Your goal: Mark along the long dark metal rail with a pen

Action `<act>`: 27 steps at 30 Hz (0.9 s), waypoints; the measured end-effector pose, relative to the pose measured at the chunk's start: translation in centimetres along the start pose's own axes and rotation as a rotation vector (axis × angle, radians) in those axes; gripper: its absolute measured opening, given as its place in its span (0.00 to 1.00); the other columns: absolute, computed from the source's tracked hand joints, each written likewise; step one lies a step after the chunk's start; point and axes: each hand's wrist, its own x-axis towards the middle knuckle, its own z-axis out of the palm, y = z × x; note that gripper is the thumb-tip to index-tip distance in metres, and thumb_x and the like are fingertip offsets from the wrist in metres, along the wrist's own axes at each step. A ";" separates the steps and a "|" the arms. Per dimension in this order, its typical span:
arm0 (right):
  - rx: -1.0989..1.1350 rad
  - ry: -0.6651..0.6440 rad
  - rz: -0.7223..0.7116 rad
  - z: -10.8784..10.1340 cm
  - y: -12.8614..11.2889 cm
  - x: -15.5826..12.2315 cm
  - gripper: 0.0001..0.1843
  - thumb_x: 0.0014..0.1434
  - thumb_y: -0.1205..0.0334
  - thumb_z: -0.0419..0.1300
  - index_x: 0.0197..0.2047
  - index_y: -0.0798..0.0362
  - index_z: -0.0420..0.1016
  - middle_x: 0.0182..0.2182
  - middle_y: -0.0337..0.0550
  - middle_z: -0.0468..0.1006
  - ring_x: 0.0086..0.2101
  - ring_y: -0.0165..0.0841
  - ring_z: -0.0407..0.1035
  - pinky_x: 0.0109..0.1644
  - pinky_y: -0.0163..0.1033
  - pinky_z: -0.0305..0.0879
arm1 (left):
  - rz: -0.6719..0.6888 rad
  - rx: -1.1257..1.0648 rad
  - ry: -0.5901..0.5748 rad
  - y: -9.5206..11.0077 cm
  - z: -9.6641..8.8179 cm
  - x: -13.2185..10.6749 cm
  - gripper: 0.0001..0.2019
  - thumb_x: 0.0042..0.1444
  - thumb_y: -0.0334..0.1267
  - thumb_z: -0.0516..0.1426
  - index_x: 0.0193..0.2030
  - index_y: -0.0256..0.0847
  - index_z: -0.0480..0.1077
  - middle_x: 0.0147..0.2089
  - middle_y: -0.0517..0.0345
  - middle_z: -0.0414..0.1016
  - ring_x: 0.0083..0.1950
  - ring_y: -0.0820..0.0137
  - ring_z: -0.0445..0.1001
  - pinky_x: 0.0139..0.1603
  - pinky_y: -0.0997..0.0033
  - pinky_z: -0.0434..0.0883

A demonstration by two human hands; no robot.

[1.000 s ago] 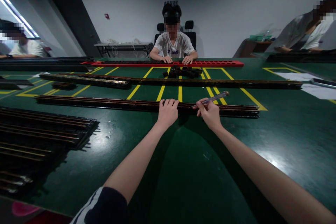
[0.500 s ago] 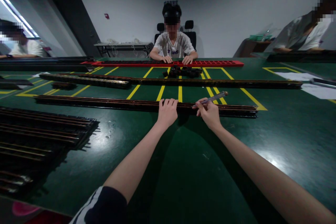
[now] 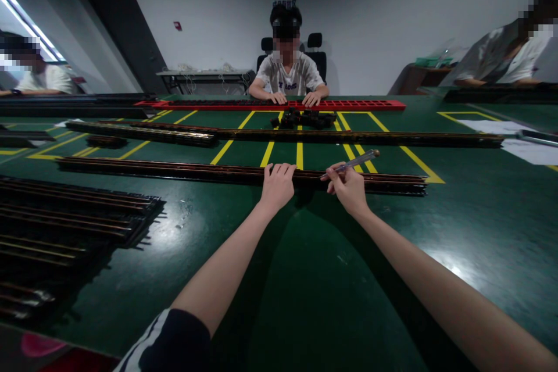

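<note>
Green table (image 3: pixel 457 221) bears yellow lines (image 3: pixel 299 156); wall (image 3: pixel 209 29) at twelve o'clock, door (image 3: pixel 124 17) at eleven. Rail (image 3: pixel 196 172) lies crosswise at twelve; left hand (image 3: pixel 279 187) rests over it, grip indiscernible; right hand (image 3: pixel 349 188) pinches pen (image 3: pixel 360 159).

Open on green bench (image 3: pixel 314 273) between forearms (image 3: pixel 226 264) and broadly at right, also past right end of long dark bundle (image 3: pixel 174 171). Crossed ahead by same bundle, occupied by left hand (image 3: pixel 279 187) and right hand (image 3: pixel 349 187), with slanting pen (image 3: pixel 361 158). Obstructed at left by stacked strips (image 3: pixel 65 215). Passable beyond, up to rear bundle (image 3: pixel 392 138); then blocked by black parts (image 3: pixel 320 120), red rack (image 3: pixel 394 106).
</note>
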 end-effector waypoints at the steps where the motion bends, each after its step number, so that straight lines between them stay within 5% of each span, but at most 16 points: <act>1: 0.001 -0.003 0.000 0.0 0.0 0.0 0.21 0.55 0.42 0.57 0.33 0.54 0.68 0.27 0.47 0.78 0.18 0.29 0.68 0.19 0.35 0.66 | 0.003 -0.008 0.001 0.0 0.0 0.0 0.20 0.58 0.28 0.44 0.55 0.40 0.67 0.55 0.52 0.73 0.57 0.64 0.67 0.64 0.54 0.56; 12: -0.011 -0.011 -0.014 0.0 0.1 0.1 0.21 0.55 0.43 0.57 0.33 0.54 0.67 0.26 0.46 0.78 0.18 0.29 0.68 0.20 0.35 0.66 | 0.060 0.001 -0.030 -0.3 0.1 0.0 0.20 0.61 0.43 0.47 0.57 0.41 0.65 0.55 0.51 0.72 0.56 0.61 0.67 0.61 0.56 0.58; 27: -0.005 -0.019 -0.007 0.0 0.2 0.1 0.19 0.56 0.44 0.57 0.33 0.54 0.67 0.27 0.46 0.78 0.18 0.29 0.68 0.21 0.35 0.66 | 0.037 0.028 -0.007 -0.1 0.3 0.1 0.18 0.62 0.45 0.48 0.54 0.41 0.66 0.53 0.51 0.73 0.55 0.61 0.68 0.59 0.56 0.59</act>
